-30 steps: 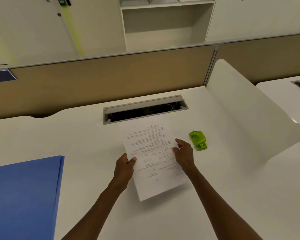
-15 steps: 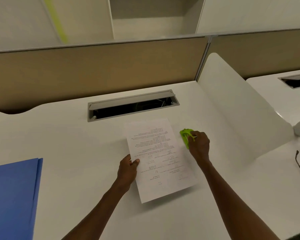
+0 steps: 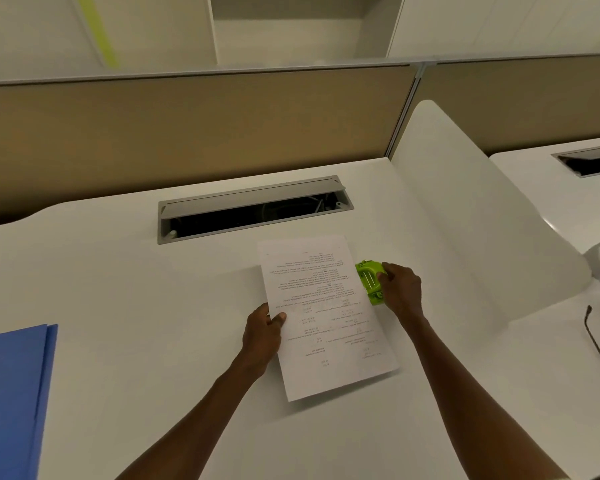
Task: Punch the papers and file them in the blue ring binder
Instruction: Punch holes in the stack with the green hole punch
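- Left hand (image 3: 262, 336) pinches the papers' (image 3: 326, 317) left edge.
- Right hand (image 3: 400, 289) grips the green punch (image 3: 369, 282), touching the papers' right edge.
- Blue binder (image 3: 11, 400) lies far left of the papers.

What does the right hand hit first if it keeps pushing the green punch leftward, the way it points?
Most likely the right edge of the papers: the green punch in the right hand sits right beside that edge, mouth toward it. Whether they already touch is unclear. The left hand pins the opposite edge.
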### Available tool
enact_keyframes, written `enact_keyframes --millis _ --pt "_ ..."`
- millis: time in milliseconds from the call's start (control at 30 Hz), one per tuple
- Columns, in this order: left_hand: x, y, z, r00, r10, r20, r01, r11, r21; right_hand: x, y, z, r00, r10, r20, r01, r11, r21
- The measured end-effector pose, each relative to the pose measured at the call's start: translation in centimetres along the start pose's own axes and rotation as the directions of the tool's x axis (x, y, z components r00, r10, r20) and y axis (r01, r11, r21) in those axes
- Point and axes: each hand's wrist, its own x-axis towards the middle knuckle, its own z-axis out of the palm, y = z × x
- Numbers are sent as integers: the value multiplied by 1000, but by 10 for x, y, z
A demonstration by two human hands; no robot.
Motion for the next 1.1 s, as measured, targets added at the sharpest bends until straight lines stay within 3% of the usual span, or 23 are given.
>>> enact_keyframes --millis 1100 --pt "16 6 28 1000 -7 6 7 1000 -13 4 9 3 1000 15 1 -15 999 28"
